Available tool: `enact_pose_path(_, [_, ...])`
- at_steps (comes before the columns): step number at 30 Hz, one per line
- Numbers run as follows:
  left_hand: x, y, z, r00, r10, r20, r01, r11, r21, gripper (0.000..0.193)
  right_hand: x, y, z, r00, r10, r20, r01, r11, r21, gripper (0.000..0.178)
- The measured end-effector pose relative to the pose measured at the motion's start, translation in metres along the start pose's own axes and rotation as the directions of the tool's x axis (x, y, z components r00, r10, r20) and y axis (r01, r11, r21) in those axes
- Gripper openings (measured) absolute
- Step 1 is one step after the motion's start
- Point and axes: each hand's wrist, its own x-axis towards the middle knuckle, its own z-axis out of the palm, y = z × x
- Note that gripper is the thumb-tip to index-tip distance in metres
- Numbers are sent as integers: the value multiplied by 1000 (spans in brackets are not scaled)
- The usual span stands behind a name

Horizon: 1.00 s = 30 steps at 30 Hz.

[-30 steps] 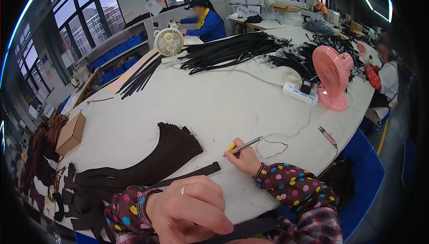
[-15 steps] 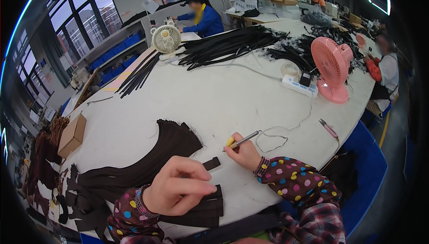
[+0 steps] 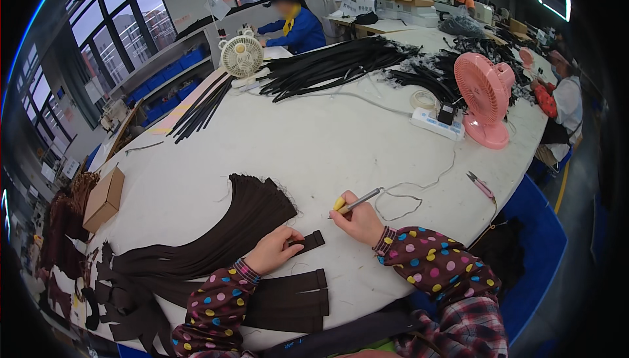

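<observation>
My left hand (image 3: 270,252) rests on the white table with its thumb and fingers closed on a short dark brown fabric strip (image 3: 312,242). The strip's free end points right, toward my other hand. In my right hand (image 3: 360,221) is a slim silver pen (image 3: 368,197), its tip low over the table. A yellow cover (image 3: 339,203) shows on a finger of that hand. Beyond my left hand fans a thick bundle of dark brown strips (image 3: 244,217) with frayed ends. Wider brown strips (image 3: 288,300) lie flat below it, partly under my left sleeve.
Pink-handled thread snips (image 3: 483,186) and a loose thin cord (image 3: 419,187) lie to the right. A blue bin (image 3: 540,253) stands beside the table. Farther off are a pink fan (image 3: 481,89), power strip (image 3: 438,125), white fan (image 3: 242,56), black strips (image 3: 327,66) and co-workers. Cardboard box (image 3: 105,200) at left.
My left hand has dropped from above the brown strips onto the short strip and now holds it. My right hand keeps the pen in nearly the same place.
</observation>
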Motion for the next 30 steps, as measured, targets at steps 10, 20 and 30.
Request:
enact_pose_path(10, [-3, 11, 5, 999, -27, -34, 30, 996, 80, 22, -3, -1, 0, 998, 35, 55, -35, 999, 1, 25])
enact_pose_path(20, [-2, 9, 3, 997, -73, -16, 74, 994, 78, 20, -1, 1, 6, 995, 67, 70, -72, 994, 80, 22])
enact_pose_path(30, [18, 12, -16, 986, -60, 158, 47, 995, 86, 29, -1, -6, 3, 932, 313, 185, -357, 886, 296, 20])
